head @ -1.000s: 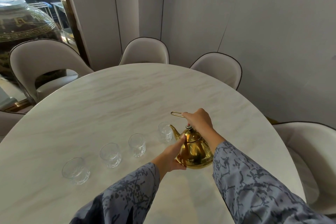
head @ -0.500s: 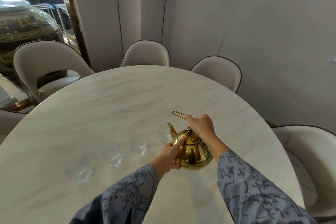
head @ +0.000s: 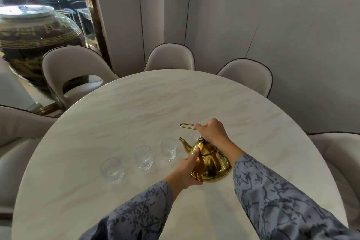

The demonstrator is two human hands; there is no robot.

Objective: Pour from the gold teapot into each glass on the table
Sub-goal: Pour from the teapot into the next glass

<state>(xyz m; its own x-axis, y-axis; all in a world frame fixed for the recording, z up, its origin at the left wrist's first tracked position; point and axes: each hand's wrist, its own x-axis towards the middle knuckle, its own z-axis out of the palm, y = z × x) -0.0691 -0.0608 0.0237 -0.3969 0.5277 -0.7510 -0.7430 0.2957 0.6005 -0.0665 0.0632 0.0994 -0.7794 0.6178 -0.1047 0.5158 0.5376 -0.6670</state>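
Observation:
The gold teapot [head: 211,163] is low over the marble table [head: 136,107], spout pointing left. My right hand [head: 211,132] is closed on its thin wire handle above the lid. My left hand [head: 188,170] presses against the pot's left side, thumb up near the lid. Three clear glasses stand in a row left of the pot: the left glass [head: 112,170], the middle glass [head: 143,157] and the one nearest the spout [head: 168,148]. Another glass [head: 192,136] shows faintly behind the spout. I cannot tell whether the pot's base touches the table.
Beige chairs ring the round table: one at the back left [head: 74,72], one at the back [head: 169,57], one at the back right [head: 247,78] and one at the right [head: 339,154]. A large dark jar [head: 37,45] stands behind glass at the left.
The teapot and both hands have shifted left along the row, from the rightmost glass to beside its left neighbour. The view has tilted up a little.

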